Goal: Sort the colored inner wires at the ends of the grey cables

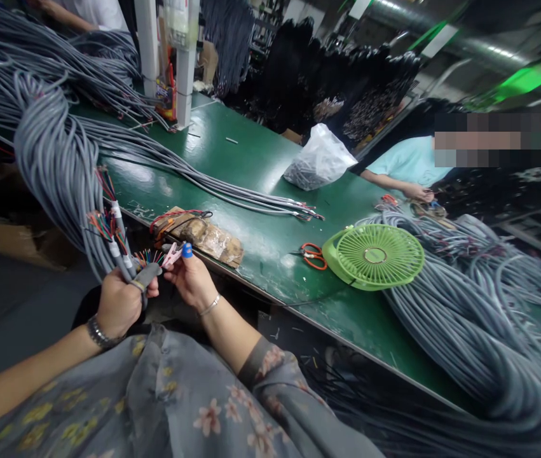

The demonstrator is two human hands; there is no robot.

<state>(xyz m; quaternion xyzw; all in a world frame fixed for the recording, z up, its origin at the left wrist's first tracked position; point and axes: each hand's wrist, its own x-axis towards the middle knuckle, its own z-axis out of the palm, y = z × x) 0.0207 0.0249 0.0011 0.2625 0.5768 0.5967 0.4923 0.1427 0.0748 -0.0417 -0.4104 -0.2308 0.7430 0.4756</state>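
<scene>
My left hand [120, 302] is closed around the end of a grey cable [131, 270], with a grey cover on its thumb. Thin coloured wires [149, 257] fan out of that end, just above the thumb. My right hand [192, 280] pinches a small pale pink piece, shaped like a clothes peg [171, 255], beside the wire tips. Blue tape [187, 250] wraps one of its fingertips. A thick bundle of grey cables [55, 156] drapes down beside my left hand, several ends showing bare coloured wires and white tape.
On the green table [255, 168] lie a taped wooden block [213, 238], orange-handled scissors [314, 256], a green fan [374, 256], a white plastic bag [318, 159] and more grey cables [446, 312]. A white post [187, 76] stands at the back. A co-worker [404, 166] works across the table.
</scene>
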